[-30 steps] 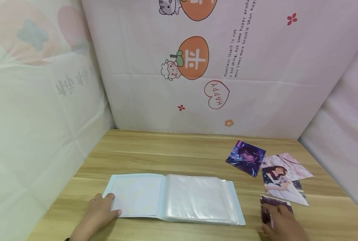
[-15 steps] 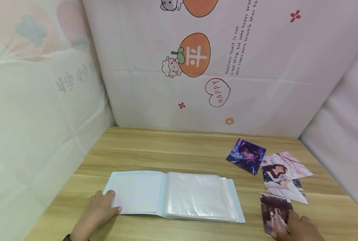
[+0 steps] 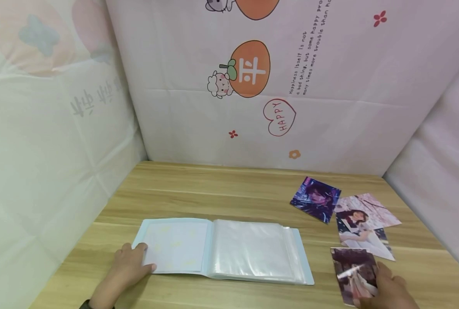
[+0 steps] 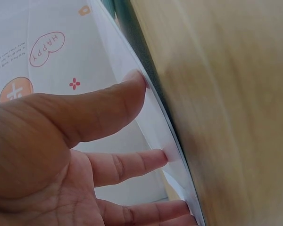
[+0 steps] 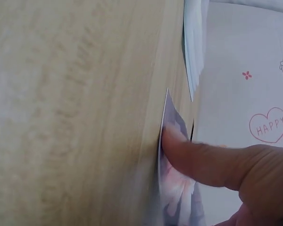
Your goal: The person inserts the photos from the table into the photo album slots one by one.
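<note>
An open photo album (image 3: 249, 249) with a pale blue cover and clear plastic sleeves lies on the table. My left hand (image 3: 127, 266) rests at the album's left edge; in the left wrist view its thumb and straight fingers (image 4: 132, 167) touch the white inner page (image 4: 153, 113). At the lower right, my right hand (image 3: 389, 289) pinches a dark photo (image 3: 353, 274) of a figure in a pale dress by its right side. From the right wrist, the thumb (image 5: 198, 160) lies on the photo's face, and a glare streak crosses the print in the head view. The fingers beneath are hidden.
Behind the held photo lie a pink blossom photo (image 3: 376, 210), overlapping another photo (image 3: 368, 244), and a purple portrait photo (image 3: 316, 199). Printed white cloth (image 3: 183, 124) walls the wooden table (image 3: 198, 189) at the back and both sides.
My right hand has slid from on top of the dark photo to its right side and now holds it, the photo slightly shifted and tilted. The left hand stays on the album.
</note>
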### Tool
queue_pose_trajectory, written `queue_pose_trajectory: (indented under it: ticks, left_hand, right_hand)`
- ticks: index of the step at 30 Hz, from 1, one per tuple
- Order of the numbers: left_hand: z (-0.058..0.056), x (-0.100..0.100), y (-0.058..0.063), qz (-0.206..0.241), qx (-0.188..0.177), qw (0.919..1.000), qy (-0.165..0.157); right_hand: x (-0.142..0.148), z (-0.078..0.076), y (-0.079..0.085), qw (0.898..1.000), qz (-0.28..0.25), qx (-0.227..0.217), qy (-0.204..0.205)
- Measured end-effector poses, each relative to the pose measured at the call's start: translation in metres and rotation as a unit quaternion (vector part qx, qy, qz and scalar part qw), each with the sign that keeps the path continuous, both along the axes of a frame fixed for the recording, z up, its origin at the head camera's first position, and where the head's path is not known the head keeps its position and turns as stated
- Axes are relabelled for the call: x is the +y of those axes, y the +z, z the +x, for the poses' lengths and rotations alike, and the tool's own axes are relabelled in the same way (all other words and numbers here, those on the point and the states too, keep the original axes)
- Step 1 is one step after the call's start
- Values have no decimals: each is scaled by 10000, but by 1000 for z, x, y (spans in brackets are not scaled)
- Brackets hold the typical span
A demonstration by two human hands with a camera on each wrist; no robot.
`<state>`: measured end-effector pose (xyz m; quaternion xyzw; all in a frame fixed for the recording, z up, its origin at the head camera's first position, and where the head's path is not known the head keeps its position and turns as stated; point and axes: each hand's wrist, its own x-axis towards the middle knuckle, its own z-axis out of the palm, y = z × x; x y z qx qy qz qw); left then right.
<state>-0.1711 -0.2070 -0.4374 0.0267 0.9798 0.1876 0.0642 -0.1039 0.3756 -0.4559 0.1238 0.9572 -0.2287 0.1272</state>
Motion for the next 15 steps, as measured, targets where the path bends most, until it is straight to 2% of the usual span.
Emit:
queue_pose_trajectory:
  ticks: [6, 8, 11, 15]
  left_hand:
    - [0, 0, 0, 8, -27, 10000, 12]
    - [0, 0, 1, 3, -38, 10000, 12]
    - [0, 1, 1, -9, -46, 10000, 18]
    - [1, 1, 3, -3, -66, 10000, 19]
  right_hand:
    - [2, -1, 2, 9951, 13, 865, 477]
    - [3, -2, 3, 9948, -234, 886, 445]
    - [4, -3, 6, 9949, -686, 695, 238]
    - [3, -3, 8, 9902, -1274, 578, -37]
